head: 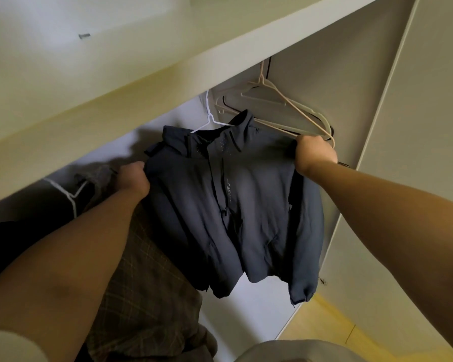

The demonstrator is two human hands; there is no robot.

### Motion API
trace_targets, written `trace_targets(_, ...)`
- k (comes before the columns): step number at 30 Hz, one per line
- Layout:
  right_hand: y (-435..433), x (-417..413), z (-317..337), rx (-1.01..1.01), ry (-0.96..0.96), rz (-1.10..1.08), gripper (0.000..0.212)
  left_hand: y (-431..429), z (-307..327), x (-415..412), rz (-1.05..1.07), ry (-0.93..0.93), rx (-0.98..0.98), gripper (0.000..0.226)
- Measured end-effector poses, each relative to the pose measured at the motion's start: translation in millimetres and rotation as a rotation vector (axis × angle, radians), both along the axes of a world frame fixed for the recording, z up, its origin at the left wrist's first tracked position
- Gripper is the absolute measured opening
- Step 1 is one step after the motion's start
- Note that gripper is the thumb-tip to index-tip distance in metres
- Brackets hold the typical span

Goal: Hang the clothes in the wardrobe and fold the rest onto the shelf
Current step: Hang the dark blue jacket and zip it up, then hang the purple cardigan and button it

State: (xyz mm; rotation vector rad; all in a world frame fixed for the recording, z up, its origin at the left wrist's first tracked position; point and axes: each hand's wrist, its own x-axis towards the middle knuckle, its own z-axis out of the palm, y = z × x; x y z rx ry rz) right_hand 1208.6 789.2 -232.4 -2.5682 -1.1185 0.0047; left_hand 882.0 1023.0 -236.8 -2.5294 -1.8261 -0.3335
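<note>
Our left hand point(132, 178) and right hand point(315, 155) each grip a shoulder of the dark jacket point(241, 205), hung on a white hanger point(209, 112) below the wardrobe shelf point(220, 48). It looks light, soft and slippery; the shoulders seem the safest hold.

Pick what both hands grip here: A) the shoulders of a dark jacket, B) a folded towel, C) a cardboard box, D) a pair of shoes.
A: the left hand and right hand each grip one shoulder of the dark jacket, which hangs on a white hanger.
</note>
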Motion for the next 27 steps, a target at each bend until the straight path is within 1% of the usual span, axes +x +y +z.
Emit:
trace_targets(3,3.5,-3.9,5.7,-0.024,0.01,0.022,0.031,-8.0,9.8,9.0,0.055,-0.065,-0.022,0.013)
trace_targets(5,7.8,-8.9,12.4,-0.025,-0.03,0.074,0.034,-16.7,18.1,21.4,0.062,-0.187,0.027,0.027)
trace_targets(7,14.2,-15.5,19.1,-0.007,-0.1,0.161,0.038,-28.0,26.6,37.8,-0.022,-0.293,0.173,0.045)
trace_targets(8,17.5,-19.5,21.9,0.01,-0.128,0.206,0.038,-34.2,31.9,47.2,-0.086,-0.31,0.24,0.049)
trace_targets(10,22.9,-26.9,23.8,0.057,-0.155,0.272,0.034,-43.6,42.2,67.8,-0.225,-0.312,0.279,0.05)
trace_targets(12,24.7,-32.1,22.3,0.117,-0.159,0.285,0.035,-47.7,48.3,86.3,-0.331,-0.368,0.245,0.05)
trace_targets(14,22.1,-37.0,20.3,0.155,-0.145,0.287,0.037,-54.2,53.6,97.9,-0.343,-0.495,0.207,0.047)
trace_targets(16,16.2,-45.2,18.0,0.165,-0.112,0.309,0.037,-62.9,58.4,106.5,-0.313,-0.6,0.177,0.042)
trace_targets(19,4.8,-66.5,14.5,0.187,-0.012,0.368,0.035,-71.5,65.6,118.7,-0.323,-0.646,0.151,0.045)
trace_targets(22,-3.4,-93.8,11.7,0.176,-0.02,0.413,0.034,-70.6,63.6,126.0,-0.351,-0.682,0.097,0.054)
trace_targets(23,-5.1,-103.0,10.6,0.172,-0.044,0.419,0.034,-68.2,61.2,127.0,-0.345,-0.691,0.088,0.051)
trace_targets(25,-6.8,-120.3,8.3,0.17,-0.076,0.43,0.033,-69.6,60.8,127.5,-0.306,-0.708,0.07,0.035)
trace_targets(27,-7.1,-135.0,7.7,0.173,-0.057,0.442,0.031,-76.4,65.7,125.6,-0.271,-0.762,0.055,0.022)
